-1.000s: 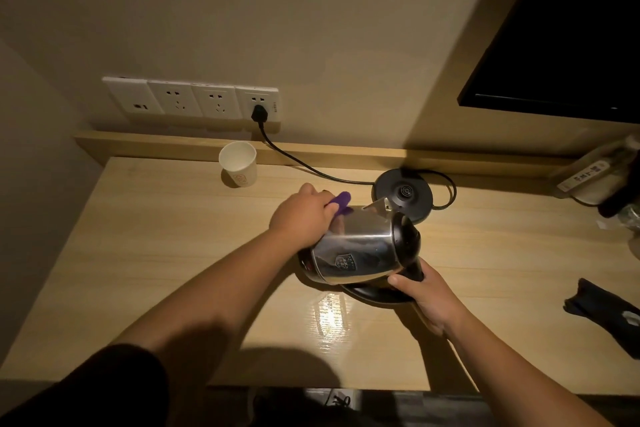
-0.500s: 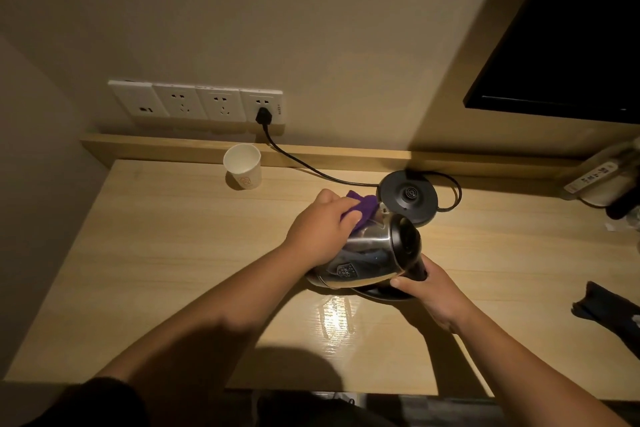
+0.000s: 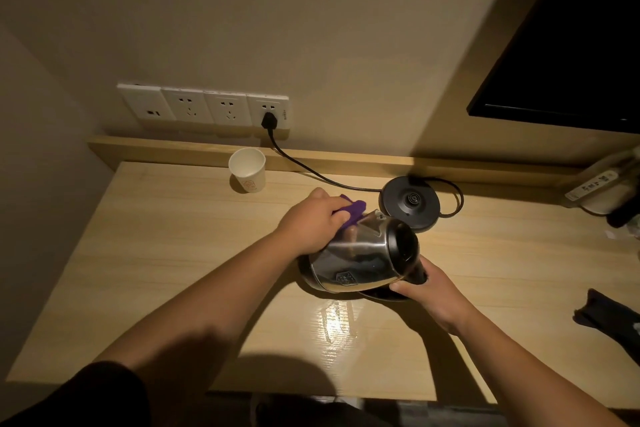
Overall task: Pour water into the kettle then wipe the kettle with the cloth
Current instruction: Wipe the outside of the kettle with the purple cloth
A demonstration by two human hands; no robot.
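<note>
A shiny steel kettle with a black lid lies tilted on its side over the middle of the wooden table, spout pointing away from me. My right hand grips its black handle at the lower right. My left hand presses a purple cloth against the kettle's upper left side near the spout; most of the cloth is hidden under my fingers.
The black kettle base sits behind the kettle, its cord running to a wall socket. A white paper cup stands at the back left. A dark cloth item lies at the right edge.
My left hand with the purple cloth has slid along the kettle's upper side toward the spout. The kettle has shifted slightly in my right hand's grip.
</note>
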